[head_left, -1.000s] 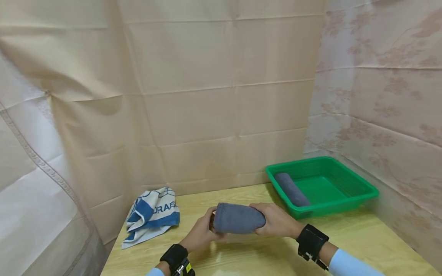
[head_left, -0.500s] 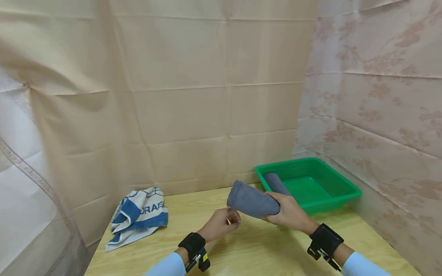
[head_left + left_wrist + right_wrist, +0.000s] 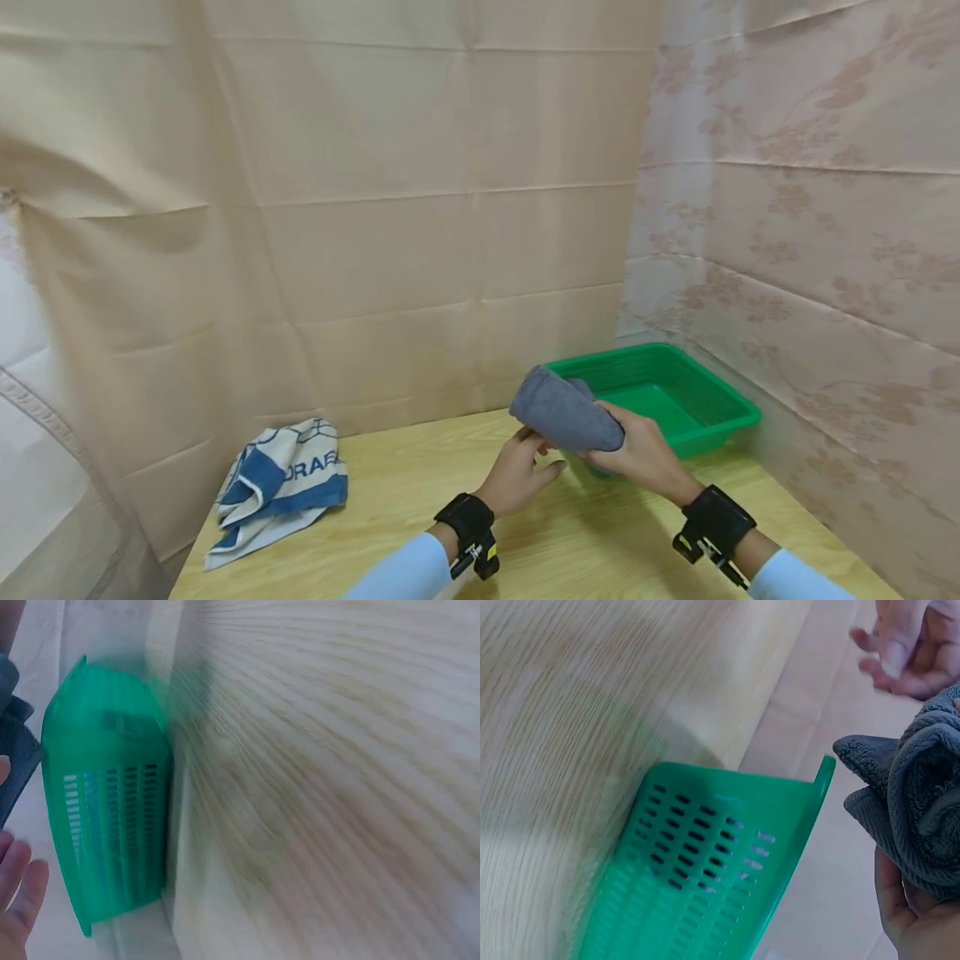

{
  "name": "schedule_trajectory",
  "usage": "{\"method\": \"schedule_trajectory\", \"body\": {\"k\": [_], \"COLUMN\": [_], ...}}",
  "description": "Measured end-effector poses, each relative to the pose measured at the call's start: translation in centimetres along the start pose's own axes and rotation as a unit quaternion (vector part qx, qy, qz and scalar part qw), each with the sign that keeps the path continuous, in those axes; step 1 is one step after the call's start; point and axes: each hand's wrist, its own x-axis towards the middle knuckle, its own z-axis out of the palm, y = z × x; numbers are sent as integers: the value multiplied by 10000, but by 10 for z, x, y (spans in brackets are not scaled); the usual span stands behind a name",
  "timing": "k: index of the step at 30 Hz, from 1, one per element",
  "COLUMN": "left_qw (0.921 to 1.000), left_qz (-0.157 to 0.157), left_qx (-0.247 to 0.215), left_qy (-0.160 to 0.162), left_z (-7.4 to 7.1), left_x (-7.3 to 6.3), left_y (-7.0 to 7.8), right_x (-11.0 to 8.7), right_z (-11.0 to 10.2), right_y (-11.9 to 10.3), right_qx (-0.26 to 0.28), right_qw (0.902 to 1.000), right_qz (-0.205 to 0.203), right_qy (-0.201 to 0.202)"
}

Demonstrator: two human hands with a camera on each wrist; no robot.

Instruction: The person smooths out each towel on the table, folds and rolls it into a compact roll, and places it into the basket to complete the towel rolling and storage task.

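Observation:
A dark grey rolled towel [image 3: 566, 410] is held above the table at the near left corner of a green plastic basket [image 3: 693, 429]. My right hand [image 3: 643, 450] grips its right end; in the right wrist view the roll's spiral end [image 3: 937, 802] faces the camera, with loose corners sticking out. Just below the roll's left end is my left hand [image 3: 517, 473], its fingers loosely bent and holding nothing. A second grey rolled towel [image 3: 581, 387] lies in the basket's left side, mostly hidden behind the held one.
A crumpled white and blue towel [image 3: 281, 479] with lettering lies on the left of the wooden table [image 3: 420, 475]. Beige cloth [image 3: 375, 208] hangs behind the table, and a patterned pinkish cloth [image 3: 810, 233] on the right. The basket's slotted wall [image 3: 112, 892] shows in the left wrist view.
My left hand has let go of the rolled towel. My right hand has carried it towards the basket, tilting its left end upward. The view has turned somewhat to the right.

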Motion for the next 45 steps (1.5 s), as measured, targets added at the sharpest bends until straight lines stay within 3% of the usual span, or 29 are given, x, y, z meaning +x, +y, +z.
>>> {"method": "schedule_trajectory", "body": {"k": [4,9,12,15,19,27,36,45], "left_qw": [9977,9781,9654,9657,9719,9722,9717,9753], "left_qz": [142,1175,1646,1620,1502,1670,1773,1494], "left_qx": [666,1696,1988,2019,1809,1620,1560,1618], "left_qy": [7,-279,-370,-177,103,-254,12,-187], "left_z": [7,18,23,26,30,36,41,41], "left_x": [9,15,15,16,21,31,42,45], "left_y": [3,-2,-4,-2,5,13,14,16], "right_x": [1,1,0,-1,-2,-3,1,2], "right_z": [-2,-7,-10,-13,-15,-15,-20,-24], "right_y": [2,5,8,11,15,22,19,22], "right_qx": [9,-32,-71,-65,-35,-62,-84,-39], "right_qw": [9999,9996,9993,9990,9984,9975,9975,9951], "right_qz": [45,170,309,392,475,690,619,926], "right_qy": [114,204,191,204,290,167,327,339]}}
